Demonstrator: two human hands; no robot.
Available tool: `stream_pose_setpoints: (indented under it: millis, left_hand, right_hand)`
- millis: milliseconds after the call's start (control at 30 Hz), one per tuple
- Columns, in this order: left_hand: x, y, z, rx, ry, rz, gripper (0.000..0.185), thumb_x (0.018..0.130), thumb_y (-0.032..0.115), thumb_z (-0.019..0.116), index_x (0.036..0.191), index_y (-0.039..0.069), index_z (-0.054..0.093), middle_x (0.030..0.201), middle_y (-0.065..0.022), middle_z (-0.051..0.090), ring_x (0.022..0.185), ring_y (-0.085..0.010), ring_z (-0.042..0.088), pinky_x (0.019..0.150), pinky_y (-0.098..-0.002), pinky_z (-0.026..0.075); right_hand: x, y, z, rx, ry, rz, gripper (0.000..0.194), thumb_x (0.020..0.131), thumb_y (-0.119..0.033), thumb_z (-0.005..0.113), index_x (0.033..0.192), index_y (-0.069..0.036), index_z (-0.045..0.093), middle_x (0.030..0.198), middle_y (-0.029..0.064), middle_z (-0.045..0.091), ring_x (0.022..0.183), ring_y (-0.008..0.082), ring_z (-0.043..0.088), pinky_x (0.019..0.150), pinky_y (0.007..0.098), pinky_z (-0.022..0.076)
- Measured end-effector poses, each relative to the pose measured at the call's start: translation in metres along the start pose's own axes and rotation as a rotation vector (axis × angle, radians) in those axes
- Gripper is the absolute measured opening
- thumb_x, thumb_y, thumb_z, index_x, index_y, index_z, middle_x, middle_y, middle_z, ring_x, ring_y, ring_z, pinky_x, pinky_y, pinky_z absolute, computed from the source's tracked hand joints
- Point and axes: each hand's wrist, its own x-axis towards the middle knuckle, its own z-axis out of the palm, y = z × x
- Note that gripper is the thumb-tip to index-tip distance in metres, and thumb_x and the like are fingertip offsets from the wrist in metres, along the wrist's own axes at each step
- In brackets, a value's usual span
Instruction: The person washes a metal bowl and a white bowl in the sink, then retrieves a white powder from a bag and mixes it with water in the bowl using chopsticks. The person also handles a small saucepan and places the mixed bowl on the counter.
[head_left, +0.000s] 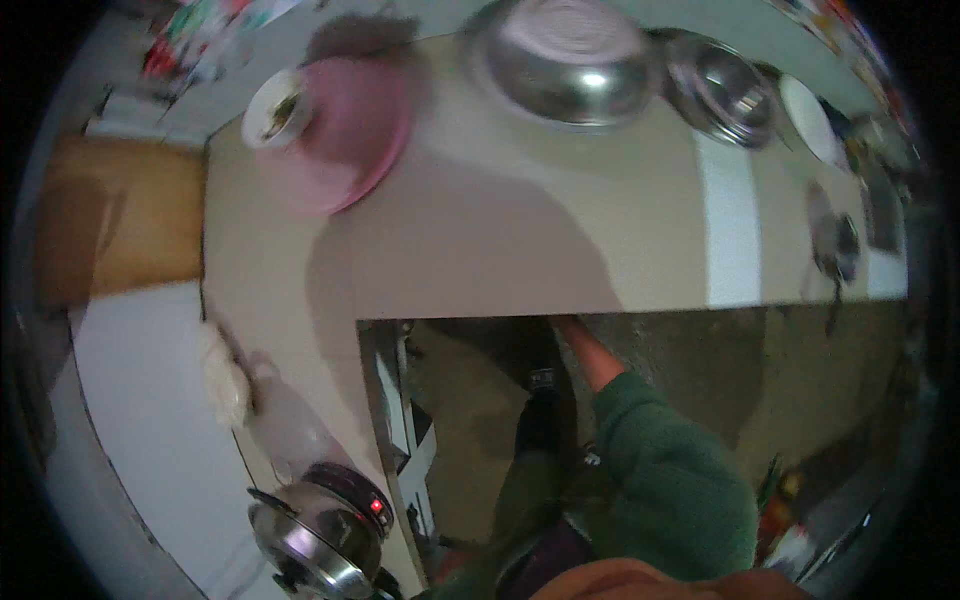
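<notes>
My right forearm (591, 354), in a green sleeve (667, 472), reaches down to the front edge of a beige countertop (480, 247). The hand passes beneath that edge; its fingers and anything they may hold are hidden. My left hand is out of view. On the counter before me, a large metal basin (577, 82) rests upside down against the wall. To its left lies a pink round plastic basin or lid (360, 135), with a white bowl (276, 109) holding dark scraps at its rim.
Lower left, a metal pot (322, 532) sits by a dark appliance base (352, 491) with a red light lit. A whitish bundle (225, 375) lies on the left counter. Stacked metal bowls (724, 90) stand right of the basin. A ladle (846, 247) overhangs the right edge.
</notes>
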Motion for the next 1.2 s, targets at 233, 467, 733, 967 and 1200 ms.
stream_pose_setpoints:
  millis: [233,467,733,967,1200]
  left_hand:
    - [0.053,0.049,-0.002,0.871,-0.009,0.447,0.031,0.085,0.031,0.06,0.099,0.003,0.063,0.099,-0.0114,0.065,0.089,-0.026,0.063,0.077,-0.0448,0.051]
    - [-0.036,0.306,0.091,-0.106,-0.217,0.478,0.038,0.092,0.035,0.055,0.111,0.003,0.061,0.092,-0.0046,0.065,0.076,-0.0133,0.06,0.061,-0.0289,0.049]
    - [-0.242,0.44,0.39,0.328,-0.804,0.676,0.044,0.092,0.047,0.05,0.104,0.006,0.058,0.066,0.0017,0.052,0.052,-0.0058,0.041,0.046,-0.0225,0.031]
    - [-0.332,0.493,0.512,0.536,-1.02,0.818,0.039,0.092,0.044,0.049,0.094,0.006,0.055,0.063,0.0033,0.044,0.051,-0.0061,0.037,0.046,-0.0226,0.029]
    - [-0.351,0.59,0.575,0.228,-1.019,0.784,0.035,0.085,0.04,0.062,0.087,0.006,0.057,0.063,0.0024,0.047,0.05,-0.0067,0.039,0.045,-0.0232,0.028]
  right_hand:
    - [-0.203,0.055,-0.148,0.028,0.07,0.13,0.027,0.084,-0.016,0.051,0.076,0.007,0.062,0.06,0.0116,0.063,0.05,0.0201,0.064,0.047,0.0327,0.0528]
    - [-0.397,0.126,-0.328,0.136,0.303,0.184,0.03,0.086,-0.016,0.049,0.073,0.008,0.062,0.061,0.0144,0.064,0.051,0.0196,0.065,0.049,0.0326,0.0547]
    - [-0.542,0.152,-0.497,0.386,0.586,-0.027,0.029,0.088,-0.018,0.052,0.076,0.006,0.064,0.061,0.0115,0.065,0.053,0.0172,0.065,0.051,0.0306,0.0535]
    - [-0.605,0.11,-0.611,0.456,0.595,-0.132,0.03,0.091,-0.018,0.05,0.081,0.009,0.06,0.062,0.0131,0.063,0.049,0.0167,0.062,0.044,0.0291,0.0504]
    - [-0.554,0.06,-0.721,0.213,0.525,-0.174,0.036,0.089,-0.032,0.06,0.087,0.004,0.061,0.074,0.0149,0.066,0.067,0.0223,0.067,0.057,0.0352,0.0544]
